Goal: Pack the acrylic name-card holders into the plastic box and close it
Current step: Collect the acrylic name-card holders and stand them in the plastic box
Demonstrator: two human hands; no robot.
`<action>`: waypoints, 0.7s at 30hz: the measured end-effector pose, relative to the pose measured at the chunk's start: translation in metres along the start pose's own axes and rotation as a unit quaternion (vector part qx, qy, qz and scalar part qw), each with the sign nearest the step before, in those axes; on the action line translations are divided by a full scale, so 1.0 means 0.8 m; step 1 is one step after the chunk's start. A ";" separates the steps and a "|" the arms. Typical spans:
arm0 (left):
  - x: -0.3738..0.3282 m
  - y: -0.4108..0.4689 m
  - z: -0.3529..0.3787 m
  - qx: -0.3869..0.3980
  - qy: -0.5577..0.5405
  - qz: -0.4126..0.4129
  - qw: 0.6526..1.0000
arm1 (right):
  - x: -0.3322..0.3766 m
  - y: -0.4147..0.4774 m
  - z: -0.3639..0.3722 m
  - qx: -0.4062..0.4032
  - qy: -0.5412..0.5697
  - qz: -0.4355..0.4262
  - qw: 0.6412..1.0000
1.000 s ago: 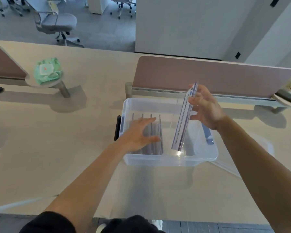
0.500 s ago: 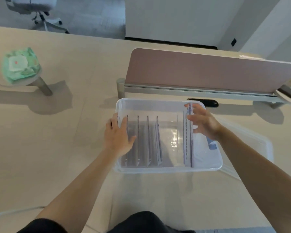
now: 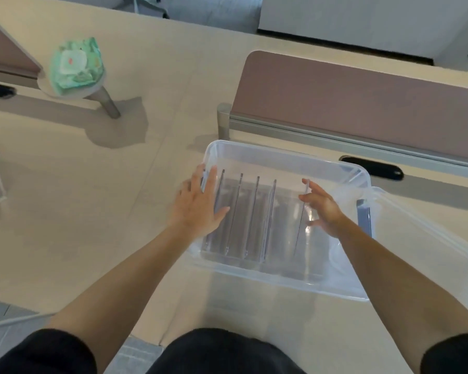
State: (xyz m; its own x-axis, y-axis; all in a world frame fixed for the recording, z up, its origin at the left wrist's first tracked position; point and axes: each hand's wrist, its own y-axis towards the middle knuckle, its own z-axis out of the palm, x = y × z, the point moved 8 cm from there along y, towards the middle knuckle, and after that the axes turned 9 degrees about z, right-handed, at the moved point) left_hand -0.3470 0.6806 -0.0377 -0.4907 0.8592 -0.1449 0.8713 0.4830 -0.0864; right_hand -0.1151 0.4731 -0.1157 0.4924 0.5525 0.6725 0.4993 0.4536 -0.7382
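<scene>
Five acrylic name-card holders (image 3: 256, 211) stand upright inside clear plastic box (image 3: 281, 153). Left hand (image 3: 197, 203) flat, fingers straight, on left wall. Right hand (image 3: 322, 209) loose-fingered, touching rightmost holder (image 3: 298, 230). Lid (image 3: 430, 238) lies beside box, not yet on.

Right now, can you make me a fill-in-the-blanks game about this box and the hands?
The plastic box is ____, its lid lying beside it.
The acrylic name-card holders stand ____ the box.
The right hand touches the holder farthest ____.
The wipes pack is ____.
Missing words: open, inside, right, green.
</scene>
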 end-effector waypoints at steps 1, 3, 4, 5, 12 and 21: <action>0.000 -0.001 -0.001 -0.004 -0.005 -0.002 1.000 | -0.003 0.002 0.002 0.002 0.006 0.002 1.000; 0.000 -0.002 -0.001 -0.008 -0.010 -0.004 1.000 | -0.010 0.007 0.004 0.010 0.026 0.011 1.000; 0.000 -0.001 -0.002 -0.012 -0.009 -0.003 1.000 | -0.014 0.010 0.004 0.014 0.037 0.017 0.999; 0.000 -0.001 -0.003 -0.014 -0.011 -0.002 1.000 | -0.018 0.013 0.003 0.016 0.036 0.021 0.999; 0.002 0.000 0.000 -0.013 -0.004 0.001 1.000 | -0.024 0.002 0.002 -0.010 -0.070 0.005 0.998; 0.001 -0.002 -0.004 -0.025 -0.004 0.009 1.000 | -0.042 -0.062 0.004 0.037 -0.430 -0.018 0.902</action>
State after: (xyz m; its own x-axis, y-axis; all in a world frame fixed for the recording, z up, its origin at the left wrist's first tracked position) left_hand -0.3491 0.6811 -0.0347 -0.4741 0.8671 -0.1530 0.8794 0.4747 -0.0351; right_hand -0.1586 0.4340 -0.1023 -0.2741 0.8606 0.4292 0.4401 0.5091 -0.7397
